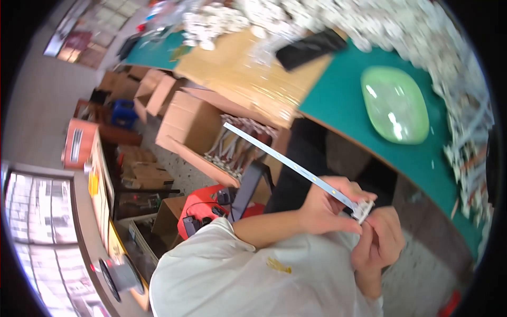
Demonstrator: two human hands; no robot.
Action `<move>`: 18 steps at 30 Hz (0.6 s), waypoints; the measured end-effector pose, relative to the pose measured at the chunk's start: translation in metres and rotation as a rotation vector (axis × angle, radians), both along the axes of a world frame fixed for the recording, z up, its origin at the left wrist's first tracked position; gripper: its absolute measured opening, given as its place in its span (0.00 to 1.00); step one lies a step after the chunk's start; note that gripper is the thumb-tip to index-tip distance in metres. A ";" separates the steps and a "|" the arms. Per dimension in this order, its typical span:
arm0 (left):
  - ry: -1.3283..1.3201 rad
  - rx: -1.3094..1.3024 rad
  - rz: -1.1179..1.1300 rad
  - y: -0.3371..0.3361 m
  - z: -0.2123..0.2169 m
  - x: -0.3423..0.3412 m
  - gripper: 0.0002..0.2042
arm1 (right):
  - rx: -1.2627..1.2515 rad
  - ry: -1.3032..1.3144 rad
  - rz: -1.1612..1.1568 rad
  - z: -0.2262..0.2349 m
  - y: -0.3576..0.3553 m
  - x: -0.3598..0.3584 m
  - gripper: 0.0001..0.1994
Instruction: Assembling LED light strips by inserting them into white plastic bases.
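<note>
A long, thin LED light strip (pixel 280 157), pale with small yellowish dots along it, slants up and left across my lap. My left hand (pixel 323 211) is closed round its near end, thumb below and fingers above. A small white fitting (pixel 363 211) sits at that end, between both hands. My right hand (pixel 381 240) pinches the fitting from the right with its fingertips. Whether the fitting is fixed to the strip cannot be made out.
The green table (pixel 338 100) ahead carries a pale green translucent dish (pixel 397 108), a black pouch (pixel 310 49), a cardboard sheet (pixel 227 66) and heaps of white parts (pixel 380 24). An open cardboard box (pixel 193 119) of similar strips stands left, beside a red seat (pixel 194 208).
</note>
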State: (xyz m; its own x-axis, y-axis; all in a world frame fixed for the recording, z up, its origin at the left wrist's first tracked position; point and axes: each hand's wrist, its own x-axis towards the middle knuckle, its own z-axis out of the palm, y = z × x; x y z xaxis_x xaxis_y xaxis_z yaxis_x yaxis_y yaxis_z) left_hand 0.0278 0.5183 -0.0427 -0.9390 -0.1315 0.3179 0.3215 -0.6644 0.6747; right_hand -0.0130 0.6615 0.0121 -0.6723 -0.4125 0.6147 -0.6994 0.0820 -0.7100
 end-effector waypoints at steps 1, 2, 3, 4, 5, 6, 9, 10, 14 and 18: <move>0.051 -0.051 0.015 -0.006 0.002 -0.006 0.22 | 0.002 -0.030 0.013 -0.005 0.000 0.000 0.07; 0.045 -0.116 0.043 -0.015 0.005 -0.006 0.21 | 0.008 -0.062 0.021 -0.010 -0.004 -0.003 0.07; -0.039 -0.225 0.053 -0.030 0.017 -0.006 0.22 | -0.016 -0.033 0.050 -0.009 -0.014 -0.013 0.07; -0.131 -0.323 0.060 -0.047 0.030 0.000 0.22 | -0.013 0.082 0.085 -0.004 -0.021 -0.021 0.06; -0.081 -0.409 0.155 -0.070 0.040 -0.001 0.25 | -0.011 0.196 0.114 0.001 -0.028 -0.029 0.04; -0.065 -0.366 0.235 -0.094 0.053 -0.003 0.31 | -0.017 0.260 0.087 0.011 -0.026 -0.040 0.07; -0.231 -0.646 0.451 -0.183 0.115 -0.010 0.45 | -0.003 0.412 -0.070 0.024 0.000 -0.071 0.07; -0.260 -0.821 0.551 -0.214 0.129 -0.015 0.45 | 0.017 0.459 -0.116 0.023 0.010 -0.082 0.07; -0.456 -1.450 0.710 -0.336 0.178 -0.041 0.32 | 0.269 0.474 -0.291 -0.003 0.038 -0.117 0.05; -0.607 -1.879 0.774 -0.400 0.214 -0.092 0.25 | 0.191 0.367 -0.265 -0.014 0.054 -0.129 0.06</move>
State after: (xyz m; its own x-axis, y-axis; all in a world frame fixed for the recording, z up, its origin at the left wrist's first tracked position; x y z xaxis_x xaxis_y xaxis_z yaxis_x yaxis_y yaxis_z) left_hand -0.0640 0.1180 0.1711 -0.8755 -0.4126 0.2515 -0.3302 0.8908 0.3120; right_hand -0.1418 0.7160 -0.0021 -0.5226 -0.3854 0.7605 -0.8382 0.3956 -0.3754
